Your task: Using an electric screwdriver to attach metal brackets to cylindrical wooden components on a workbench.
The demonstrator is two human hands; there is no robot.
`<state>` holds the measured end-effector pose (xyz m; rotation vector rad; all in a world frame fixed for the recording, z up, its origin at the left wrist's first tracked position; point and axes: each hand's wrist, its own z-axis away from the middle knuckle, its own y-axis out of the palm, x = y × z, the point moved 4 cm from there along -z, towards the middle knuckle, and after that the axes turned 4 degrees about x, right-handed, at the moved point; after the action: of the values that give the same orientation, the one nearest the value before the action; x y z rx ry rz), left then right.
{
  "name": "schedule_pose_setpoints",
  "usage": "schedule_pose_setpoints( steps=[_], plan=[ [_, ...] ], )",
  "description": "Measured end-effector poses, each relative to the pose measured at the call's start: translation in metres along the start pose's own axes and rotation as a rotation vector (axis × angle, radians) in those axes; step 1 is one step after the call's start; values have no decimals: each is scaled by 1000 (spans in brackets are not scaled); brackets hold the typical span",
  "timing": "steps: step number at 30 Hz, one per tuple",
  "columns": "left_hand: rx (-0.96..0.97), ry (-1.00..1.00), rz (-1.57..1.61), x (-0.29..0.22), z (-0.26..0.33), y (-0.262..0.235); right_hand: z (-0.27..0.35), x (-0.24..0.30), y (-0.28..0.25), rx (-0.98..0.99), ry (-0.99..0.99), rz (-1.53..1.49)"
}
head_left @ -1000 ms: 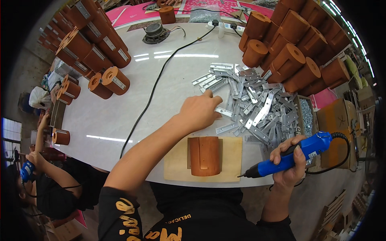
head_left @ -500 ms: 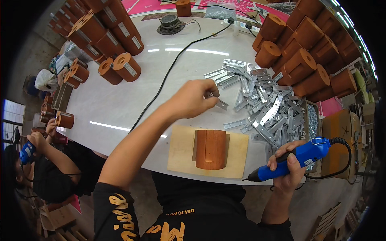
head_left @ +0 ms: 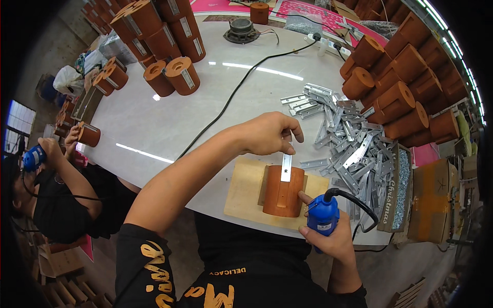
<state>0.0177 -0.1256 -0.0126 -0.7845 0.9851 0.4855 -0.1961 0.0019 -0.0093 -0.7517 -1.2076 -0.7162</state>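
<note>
A brown block with a rounded top (head_left: 276, 201) and a groove along it lies on a thin wooden board (head_left: 239, 190) in front of me. Pinched in the fingers of my left hand (head_left: 268, 134) is a silver metal strip with holes (head_left: 286, 169); its lower end lies over the far end of the groove. My right hand (head_left: 335, 238) is wrapped round a corded blue electric screwdriver (head_left: 323, 218), held beside the block's right side. One finger of that hand reaches to the block's side. The screwdriver's tip is hidden from view.
A heap of metal strips (head_left: 354, 149) lies to the right, beside a box of small screws (head_left: 402, 190). Brown cylinders are stacked at the far right (head_left: 393, 105) and far left (head_left: 164, 43). A black cable (head_left: 226, 102) crosses the table. At left, a co-worker (head_left: 72, 190) holds another blue tool.
My left hand has brought the metal strip from near the heap onto the block. My right hand has moved the screwdriver leftward to the block and turned it. The view has shifted slightly.
</note>
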Motion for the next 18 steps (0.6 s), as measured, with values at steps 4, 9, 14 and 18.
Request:
schedule_pose_setpoints(
  steps=[4, 9, 14, 18],
  plan=[
    [-32, 97, 12, 8, -5, 8, 3, 1, 1, -14, 136, -122],
    [-149, 182, -16, 13, 24, 37, 5, -3, 0, -13, 198, -126],
    [-240, 234, -214, 5, 64, 58, 7, -2, -4, -2, 249, -80],
    [-219, 176, -290, 9, 79, 71, 7, 3, -12, -98, 125, -218]
  ],
)
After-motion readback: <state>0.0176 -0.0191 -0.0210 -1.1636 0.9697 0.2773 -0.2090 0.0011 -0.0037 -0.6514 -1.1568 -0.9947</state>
